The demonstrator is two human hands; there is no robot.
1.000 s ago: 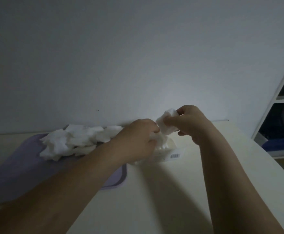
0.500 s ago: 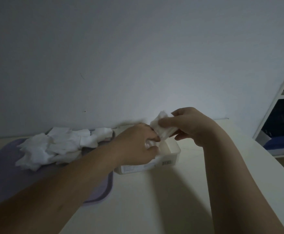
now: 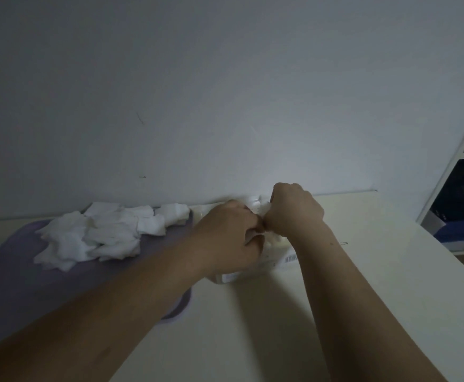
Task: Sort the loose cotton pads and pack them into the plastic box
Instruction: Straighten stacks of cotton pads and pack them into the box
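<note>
Since half a second ago my right hand (image 3: 294,213) has dropped from above the box to its far rim, and the two hands now meet knuckle to knuckle over the opening.

The pale surface (image 3: 363,271) runs to the wall. On its left part lies a purple mat (image 3: 18,271), which carries the heap of loose cotton pads (image 3: 93,235) at its far side, still unsorted. The plastic box (image 3: 276,261) sits just right of the mat and is mostly hidden under my hands; only its near wall and label show. My left hand (image 3: 225,241) is curled over the opening. I cannot tell whether it grasps pads, steadies the box or only presses down. My right hand is clenched on a white pad (image 3: 264,210), of which only a crumpled corner shows between the hands.

I see several ways this could go wrong:

- **Box sliding or tipping:** it looks light, and both hands bear on it from above, so an uneven push could send it toward the wall.
- **Pads springing out:** pads stuffed in crumpled, not flat, may spring back out when I lift off, and they will fill the box too early.
- **Knocking the heap:** my left forearm crosses the mat near the heap and could drag pads off it as I draw back.
- **Poor light:** it is dim, so I could misjudge the rim.
</note>
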